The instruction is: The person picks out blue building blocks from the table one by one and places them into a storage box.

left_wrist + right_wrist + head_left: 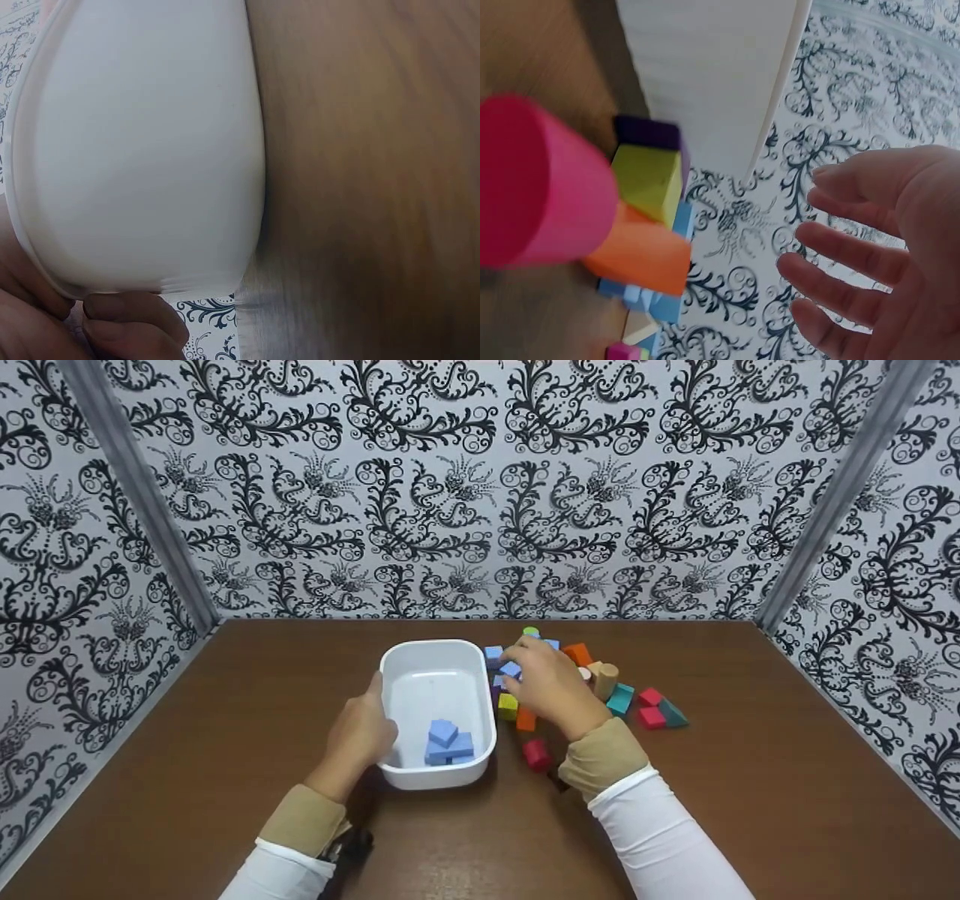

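A white plastic tub (437,780) stands on the table, with several light-blue blocks (448,746) lying in its near end. My left hand (362,729) grips the tub's left rim; the left wrist view shows curled fingers (131,322) at the tub's wall (150,150). To the right of the tub, my right hand (551,679) hovers over a pile of coloured blocks. Its fingers are spread and loosely bent, holding nothing in the right wrist view. Close to its fingertips lies a light-blue block (511,669).
Around the right hand lie a yellow block (508,706), an orange block (526,718), a wooden cylinder (606,681) and a teal block (620,700). A red cylinder (536,754) sits nearer. Red blocks (652,718) and a dark-green triangle (673,714) lie farther right. Patterned walls surround the table.
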{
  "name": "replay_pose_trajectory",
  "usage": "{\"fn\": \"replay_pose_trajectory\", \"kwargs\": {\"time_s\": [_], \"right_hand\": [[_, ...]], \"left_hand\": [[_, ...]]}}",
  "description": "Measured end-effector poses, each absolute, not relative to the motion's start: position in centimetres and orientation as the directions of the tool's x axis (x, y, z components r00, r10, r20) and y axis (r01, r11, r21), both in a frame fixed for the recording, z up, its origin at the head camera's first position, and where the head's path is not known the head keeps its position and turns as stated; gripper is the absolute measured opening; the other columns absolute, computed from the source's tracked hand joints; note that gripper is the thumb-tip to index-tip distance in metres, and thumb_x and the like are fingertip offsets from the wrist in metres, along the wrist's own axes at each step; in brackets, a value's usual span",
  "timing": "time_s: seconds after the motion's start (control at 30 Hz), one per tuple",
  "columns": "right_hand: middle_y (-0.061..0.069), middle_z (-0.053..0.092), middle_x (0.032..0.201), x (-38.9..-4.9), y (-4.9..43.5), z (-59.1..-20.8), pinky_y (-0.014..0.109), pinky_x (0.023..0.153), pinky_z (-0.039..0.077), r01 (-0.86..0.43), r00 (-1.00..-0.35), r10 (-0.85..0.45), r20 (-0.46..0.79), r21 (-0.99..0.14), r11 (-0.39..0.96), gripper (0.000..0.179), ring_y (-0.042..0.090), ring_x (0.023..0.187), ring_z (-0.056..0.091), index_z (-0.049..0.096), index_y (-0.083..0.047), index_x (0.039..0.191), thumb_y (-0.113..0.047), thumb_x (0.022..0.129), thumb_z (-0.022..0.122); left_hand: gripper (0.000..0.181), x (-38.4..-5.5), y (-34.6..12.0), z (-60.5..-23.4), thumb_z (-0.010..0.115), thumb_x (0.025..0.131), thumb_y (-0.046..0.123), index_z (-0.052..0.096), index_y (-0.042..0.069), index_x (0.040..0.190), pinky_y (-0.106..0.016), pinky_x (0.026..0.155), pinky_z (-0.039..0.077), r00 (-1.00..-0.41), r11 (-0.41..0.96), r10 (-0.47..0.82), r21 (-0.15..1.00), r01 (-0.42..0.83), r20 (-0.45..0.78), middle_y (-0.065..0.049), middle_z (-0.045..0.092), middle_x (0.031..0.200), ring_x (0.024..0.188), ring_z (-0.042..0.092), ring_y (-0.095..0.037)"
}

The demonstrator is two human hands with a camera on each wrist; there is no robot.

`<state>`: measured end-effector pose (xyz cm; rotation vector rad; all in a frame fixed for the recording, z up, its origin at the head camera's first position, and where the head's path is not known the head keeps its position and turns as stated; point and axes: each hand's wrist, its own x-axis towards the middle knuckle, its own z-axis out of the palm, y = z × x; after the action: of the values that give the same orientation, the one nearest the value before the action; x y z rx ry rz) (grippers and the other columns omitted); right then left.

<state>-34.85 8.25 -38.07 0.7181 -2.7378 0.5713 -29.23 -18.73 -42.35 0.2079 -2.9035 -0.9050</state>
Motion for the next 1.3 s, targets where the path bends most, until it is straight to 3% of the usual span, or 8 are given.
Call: {"fn": "replay_pose_trajectory", "kwargs": {"time_s": [0.2, 0.43, 0.77, 1.0, 1.17, 1.3], "right_hand": [[0.013, 0.068, 0.121, -35.5, 8.6, -39.1, 0.047, 0.101, 0.056, -0.455, -0.879, -0.368, 0.304, -0.3, 0.838, 0.028, 0.032, 0.108, 0.068, 0.079, -0.006, 0.122, -0.016, 0.097, 0.076], [0.015, 0.064, 0.139, -36.1, 8.5, -39.9, 0.055, 0.113, 0.047, -0.365, -0.928, -0.318, 0.193, -0.312, 0.877, 0.036, 0.037, 0.129, 0.06, 0.073, -0.007, 0.135, -0.019, 0.101, 0.071], [0.016, 0.064, 0.135, -36.6, 9.1, -40.2, 0.055, 0.111, 0.049, -0.346, -0.935, -0.3, 0.186, -0.304, 0.888, 0.037, 0.037, 0.124, 0.061, 0.072, -0.007, 0.136, -0.018, 0.101, 0.072], [0.016, 0.069, 0.127, -36.8, 8.4, -41.4, 0.051, 0.108, 0.052, -0.466, -0.878, -0.416, 0.237, -0.219, 0.857, 0.029, 0.037, 0.117, 0.064, 0.076, -0.005, 0.128, -0.011, 0.1, 0.07], [0.014, 0.07, 0.122, -37.1, 8.8, -41.5, 0.049, 0.104, 0.055, -0.386, -0.917, -0.338, 0.214, -0.258, 0.886, 0.026, 0.035, 0.112, 0.066, 0.077, -0.005, 0.125, -0.007, 0.101, 0.065], [0.015, 0.071, 0.126, -37.4, 9.8, -41.1, 0.049, 0.106, 0.053, -0.322, -0.945, -0.283, 0.166, -0.303, 0.897, 0.031, 0.034, 0.118, 0.067, 0.077, -0.005, 0.127, -0.001, 0.1, 0.064]], "left_hand": [[0.084, -29.3, -18.7, -42.4, 0.06, 0.092, -0.001, 0.024, 0.001, 0.168, -0.06, 0.096, 0.056, -0.988, 0.809, -0.15, 0.58, -0.095, 0.046, -0.03, 0.057, 0.149, 0.111, 0.065, -0.04], [0.085, -29.4, -18.9, -42.4, 0.061, 0.093, -0.001, 0.023, 0.002, 0.169, -0.062, 0.103, 0.052, -0.988, 0.797, -0.152, 0.595, -0.105, 0.029, -0.029, 0.053, 0.154, 0.118, 0.063, -0.041], [0.085, -29.5, -18.8, -42.5, 0.061, 0.094, -0.001, 0.022, 0.002, 0.169, -0.062, 0.103, 0.053, -0.987, 0.798, -0.158, 0.592, -0.11, 0.029, -0.029, 0.053, 0.154, 0.119, 0.063, -0.041], [0.084, -29.4, -18.8, -42.5, 0.061, 0.094, 0.0, 0.022, 0.002, 0.169, -0.061, 0.103, 0.053, -0.988, 0.8, -0.151, 0.592, -0.1, 0.037, -0.03, 0.054, 0.153, 0.118, 0.063, -0.041], [0.083, -29.3, -18.9, -42.5, 0.059, 0.093, 0.0, 0.023, 0.001, 0.169, -0.059, 0.096, 0.056, -0.988, 0.803, -0.15, 0.589, -0.092, 0.049, -0.031, 0.056, 0.15, 0.113, 0.065, -0.04], [0.083, -29.3, -18.9, -42.6, 0.057, 0.092, 0.0, 0.024, 0.001, 0.168, -0.059, 0.092, 0.056, -0.987, 0.808, -0.143, 0.583, -0.078, 0.066, -0.032, 0.059, 0.146, 0.108, 0.067, -0.039]]}}
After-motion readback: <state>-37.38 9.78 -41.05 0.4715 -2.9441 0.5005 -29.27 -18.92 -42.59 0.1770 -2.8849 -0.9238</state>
